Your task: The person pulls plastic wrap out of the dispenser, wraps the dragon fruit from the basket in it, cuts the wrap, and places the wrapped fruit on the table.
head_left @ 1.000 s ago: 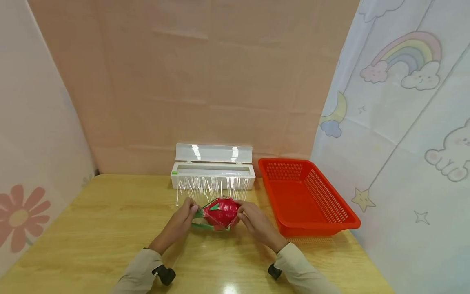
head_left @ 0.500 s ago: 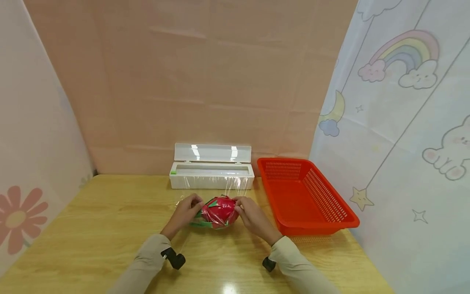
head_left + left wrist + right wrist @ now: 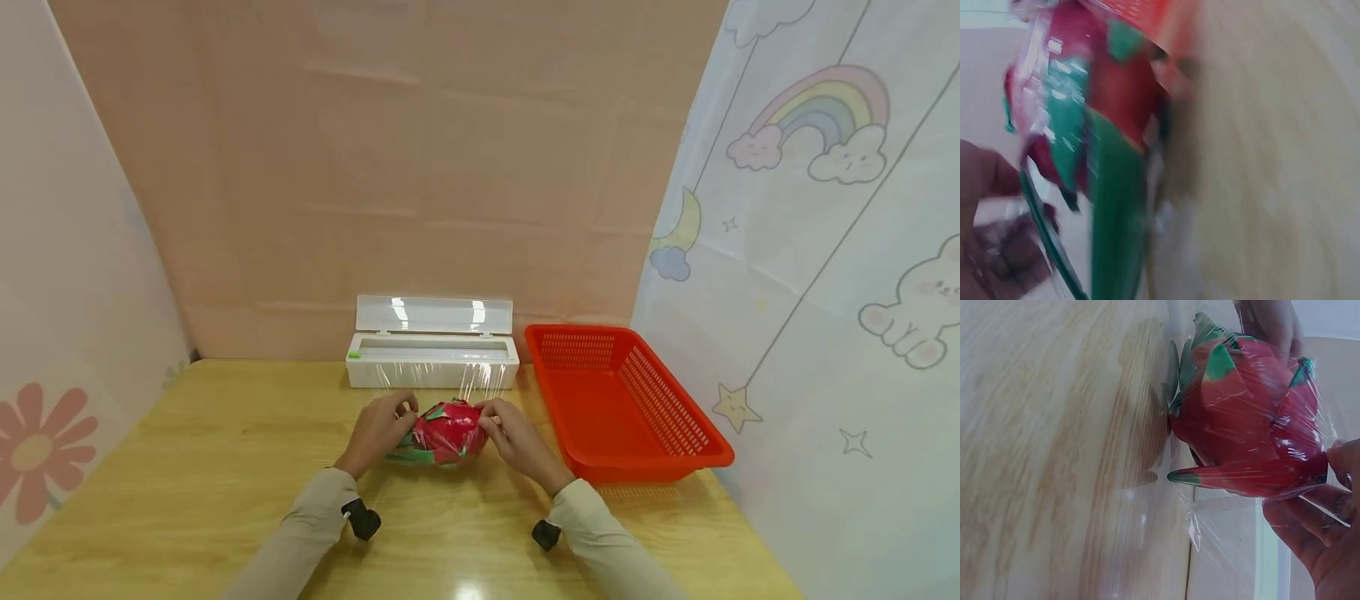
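A red dragon fruit with green-tipped scales (image 3: pixel 452 432) lies on its side at the front of the table, glossy film stretched over it. In the head view my left hand (image 3: pixel 381 429) is at its leafy left end, thumb and fingers pinching the cling film. My right hand (image 3: pixel 517 442) pinches film at the fruit's right end. The right wrist view shows clear cling film (image 3: pixel 1210 519) hanging in folds below the fruit (image 3: pixel 1241 419), with the thumb and fingers at its edge. Long green leaves (image 3: pixel 1116 206) blur across the left wrist view.
Behind the fruit stands a white cling film dispenser (image 3: pixel 433 375) with its clear lid (image 3: pixel 433 314) raised; film strands (image 3: pixel 483 379) run from its front toward the fruit. A red plastic basket (image 3: pixel 600 408) sits at the right on the wooden table (image 3: pixel 225 467).
The film has come down over the dragon fruit and now covers its front. My left hand has shifted slightly up, fingers more bent over the leafy end; the right hand has barely moved.
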A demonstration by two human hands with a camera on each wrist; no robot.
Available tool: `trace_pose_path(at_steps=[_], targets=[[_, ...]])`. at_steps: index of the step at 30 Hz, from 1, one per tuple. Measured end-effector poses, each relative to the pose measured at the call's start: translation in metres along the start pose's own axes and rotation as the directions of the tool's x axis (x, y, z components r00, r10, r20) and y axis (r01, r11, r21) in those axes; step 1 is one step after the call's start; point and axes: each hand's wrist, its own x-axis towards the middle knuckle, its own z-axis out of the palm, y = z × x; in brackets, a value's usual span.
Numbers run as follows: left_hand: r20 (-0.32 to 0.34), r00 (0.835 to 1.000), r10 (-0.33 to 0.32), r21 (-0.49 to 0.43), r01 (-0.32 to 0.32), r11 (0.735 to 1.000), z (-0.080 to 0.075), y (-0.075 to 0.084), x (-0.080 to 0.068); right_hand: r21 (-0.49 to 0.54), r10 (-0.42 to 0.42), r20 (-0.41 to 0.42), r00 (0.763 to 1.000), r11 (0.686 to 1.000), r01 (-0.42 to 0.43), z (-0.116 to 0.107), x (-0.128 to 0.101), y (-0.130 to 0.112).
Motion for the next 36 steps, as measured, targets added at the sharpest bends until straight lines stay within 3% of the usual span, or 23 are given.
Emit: trace_pose_path(at_steps=[5,8,10,11,14,16,18,21,24,31,36], targets=[[0.09,0.985,-0.148,-0.093,0.156,0.983,0.004,0.004,0.013,-0.001,-0.014,-0.011,1.0,1.0,0.014,-0.002,-0.001,-0.002],[0.072,0.977,-0.199,-0.091,0.205,0.975,0.001,0.002,0.012,0.013,0.007,0.004,1.0,1.0,-0.007,0.001,-0.001,-0.002],[-0.012,0.986,-0.166,-0.039,0.165,0.986,-0.004,0.001,0.007,0.026,0.022,0.02,1.0,0.999,-0.022,0.003,-0.003,-0.001],[-0.066,0.991,-0.119,-0.004,0.119,0.993,-0.007,0.001,0.004,0.033,0.031,0.026,0.999,0.999,-0.032,0.004,-0.004,-0.001],[-0.144,0.983,0.111,0.131,-0.092,0.987,-0.015,0.008,-0.007,0.055,0.057,0.025,0.998,0.997,-0.058,0.005,-0.006,0.001],[-0.097,0.96,0.262,0.182,-0.242,0.953,-0.019,0.016,-0.015,0.072,0.078,0.009,0.997,0.994,-0.078,0.003,-0.006,0.001],[0.011,0.943,0.332,0.178,-0.328,0.928,-0.019,0.022,-0.023,0.073,0.084,-0.002,0.996,0.994,-0.084,0.002,-0.004,0.003],[0.17,0.931,0.323,0.181,-0.352,0.919,-0.014,0.027,-0.033,0.065,0.084,-0.003,0.996,0.994,-0.084,0.001,0.001,0.005],[0.238,0.924,0.298,0.236,-0.353,0.905,-0.005,0.027,-0.039,0.058,0.09,-0.002,0.996,0.994,-0.09,0.001,0.003,0.006],[0.179,0.939,0.293,0.288,-0.335,0.897,0.01,0.023,-0.033,0.153,0.178,-0.023,0.984,0.973,-0.173,0.005,0.008,0.006],[0.163,0.936,0.313,0.347,-0.351,0.869,0.015,0.023,-0.027,0.195,0.237,-0.038,0.971,0.955,-0.226,0.005,0.013,0.006]])
